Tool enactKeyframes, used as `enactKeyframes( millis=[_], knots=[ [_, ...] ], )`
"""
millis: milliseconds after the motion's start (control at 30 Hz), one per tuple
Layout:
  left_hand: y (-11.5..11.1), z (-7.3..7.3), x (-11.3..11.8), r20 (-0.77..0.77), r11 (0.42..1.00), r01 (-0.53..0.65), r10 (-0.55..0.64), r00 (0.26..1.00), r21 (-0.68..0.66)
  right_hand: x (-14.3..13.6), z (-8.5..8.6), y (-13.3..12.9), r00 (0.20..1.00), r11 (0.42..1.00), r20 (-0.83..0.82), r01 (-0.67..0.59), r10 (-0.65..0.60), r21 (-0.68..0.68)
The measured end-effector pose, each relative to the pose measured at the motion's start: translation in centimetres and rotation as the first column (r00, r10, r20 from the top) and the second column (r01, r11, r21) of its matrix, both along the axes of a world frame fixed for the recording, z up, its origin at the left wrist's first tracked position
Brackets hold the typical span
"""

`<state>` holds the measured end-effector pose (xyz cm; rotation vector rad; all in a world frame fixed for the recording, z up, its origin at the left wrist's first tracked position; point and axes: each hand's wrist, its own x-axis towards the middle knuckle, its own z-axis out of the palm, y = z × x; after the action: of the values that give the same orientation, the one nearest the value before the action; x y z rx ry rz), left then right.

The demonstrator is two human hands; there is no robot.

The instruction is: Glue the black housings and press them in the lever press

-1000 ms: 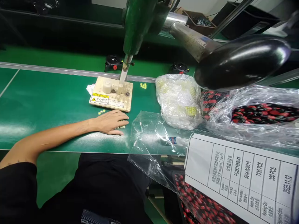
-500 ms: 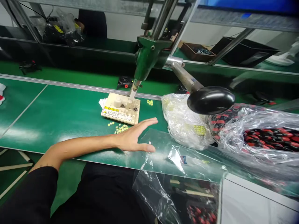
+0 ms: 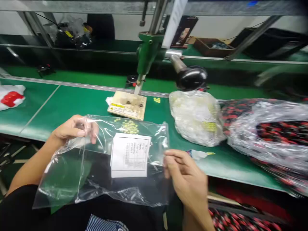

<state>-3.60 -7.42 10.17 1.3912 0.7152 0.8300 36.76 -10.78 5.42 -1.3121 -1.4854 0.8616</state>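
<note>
Over near edge of table [image 3: 79, 99], clear bag [image 3: 101, 160] has swung left; left hand [image 3: 74, 128] gripping far edge, right hand [image 3: 185, 176] pinching right side. Loose pinch could drop paper [image 3: 130, 155]; sagging bag could scatter yellow bits [image 3: 130, 126] behind.

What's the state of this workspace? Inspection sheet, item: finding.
Surface: green tabletop, glossy.
Job's things: transparent bag with printed white sheet, inside or outside unclear; small yellow pieces beyond it.
Clutter: wrapped bundle and bag of red-black parts, right.
Hands: left hand holds the bag's upper left; right hand, its right edge.
Cables: thin dark line upper left, possibly a cable.
Surroundings: green press, beige base with warning label.
</note>
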Motion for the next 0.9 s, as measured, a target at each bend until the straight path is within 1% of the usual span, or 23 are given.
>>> enactKeyframes(
  millis=[33,67,100,133,167,233,267,300,367,400,433,500,533,567,600,633,667,733,767,800,833,867,900],
  knots=[
    [-1.4,0.0,-1.5,-0.025,0.995,-0.101,0.102,0.995,0.013,-1.4,-0.8,0.5,0.993,0.993,-0.053,-0.113,0.110,-0.045],
    [-2.9,-0.1,-2.8,-0.070,0.979,-0.199,0.201,0.977,0.035,-3.0,-1.4,1.0,0.968,0.968,-0.104,-0.237,0.229,-0.078],
    [-4.4,-0.2,-3.8,-0.131,0.957,-0.283,0.288,0.949,0.057,-4.6,-1.8,1.5,0.933,0.935,-0.139,-0.344,0.331,-0.085],
    [-5.8,-0.3,-4.6,-0.204,0.931,-0.356,0.364,0.909,0.076,-6.1,-2.0,1.7,0.905,0.909,-0.146,-0.412,0.400,-0.061],
    [-7.1,-0.5,-5.2,-0.263,0.901,-0.425,0.431,0.863,0.082,-7.4,-2.0,1.8,0.894,0.900,-0.123,-0.436,0.432,-0.009],
    [-9.7,-1.4,-5.8,-0.325,0.822,-0.567,0.552,0.768,0.058,-9.7,-1.4,1.5,0.901,0.892,-0.035,-0.422,0.433,0.161],
    [-11.0,-2.1,-5.9,-0.312,0.757,-0.652,0.626,0.715,0.024,-10.8,-1.0,1.0,0.902,0.870,0.006,-0.418,0.432,0.260],
    [-12.3,-3.0,-5.9,-0.307,0.705,-0.709,0.675,0.671,0.000,-11.8,-0.6,0.5,0.894,0.831,0.037,-0.430,0.447,0.353],
    [-14.9,-5.1,-5.4,-0.284,0.636,-0.771,0.732,0.619,-0.042,-14.1,0.0,-1.1,0.834,0.702,0.079,-0.507,0.546,0.500],
    [-16.1,-6.2,-5.0,-0.239,0.622,-0.780,0.748,0.619,-0.075,-15.4,0.0,-2.0,0.784,0.629,0.095,-0.557,0.613,0.542],
    [-17.3,-7.3,-4.3,-0.141,0.623,-0.771,0.758,0.636,-0.130,-16.8,-0.2,-2.9,0.724,0.556,0.118,-0.613,0.679,0.560],
    [-19.4,-9.2,-2.6,0.085,0.641,-0.738,0.764,0.639,-0.212,-19.8,-1.6,-4.5,0.604,0.438,0.183,-0.724,0.775,0.533],
    [-20.2,-10.1,-1.7,0.181,0.653,-0.716,0.757,0.628,-0.247,-21.2,-2.7,-5.0,0.556,0.395,0.234,-0.774,0.797,0.496],
    [-20.8,-10.8,-0.8,0.243,0.653,-0.705,0.757,0.606,-0.275,-22.6,-3.9,-5.5,0.523,0.360,0.290,-0.810,0.802,0.464],
    [-21.2,-11.5,0.0,0.273,0.635,-0.710,0.772,0.573,-0.305,-23.8,-5.1,-5.7,0.496,0.329,0.348,-0.836,0.796,0.439],
    [-21.4,-12.2,0.5,0.279,0.591,-0.731,0.806,0.522,-0.340,-24.8,-6.2,-5.8,0.457,0.291,0.394,-0.864,0.798,0.411],
    [-21.6,-12.8,0.8,0.273,0.518,-0.768,0.855,0.442,-0.377,-25.5,-7.1,-5.8,0.391,0.236,0.426,-0.898,0.816,0.371],
    [-21.8,-14.0,0.6,0.260,0.316,-0.832,0.941,0.215,-0.455,-26.4,-8.0,-5.7,0.272,0.139,0.436,-0.939,0.858,0.314],
    [-22.0,-14.5,0.1,0.264,0.230,-0.841,0.959,0.108,-0.490,-26.8,-8.1,-5.5,0.263,0.132,0.425,-0.940,0.866,0.314],
    [-22.4,-15.0,-0.5,0.274,0.169,-0.838,0.961,0.025,-0.518,-27.1,-7.9,-5.3,0.303,0.167,0.415,-0.928,0.858,0.332],
    [-22.8,-15.4,-1.1,0.289,0.136,-0.831,0.957,-0.030,-0.539,-27.4,-7.5,-5.1,0.373,0.232,0.407,-0.906,0.834,0.355],
    [-23.4,-15.7,-1.7,0.306,0.127,-0.824,0.950,-0.059,-0.552,-27.9,-7.0,-4.8,0.443,0.308,0.397,-0.881,0.804,0.360],
    [-23.9,-15.9,-2.2,0.328,0.133,-0.821,0.942,-0.069,-0.555,-28.5,-6.6,-4.4,0.477,0.368,0.384,-0.872,0.791,0.323]
  ],
)
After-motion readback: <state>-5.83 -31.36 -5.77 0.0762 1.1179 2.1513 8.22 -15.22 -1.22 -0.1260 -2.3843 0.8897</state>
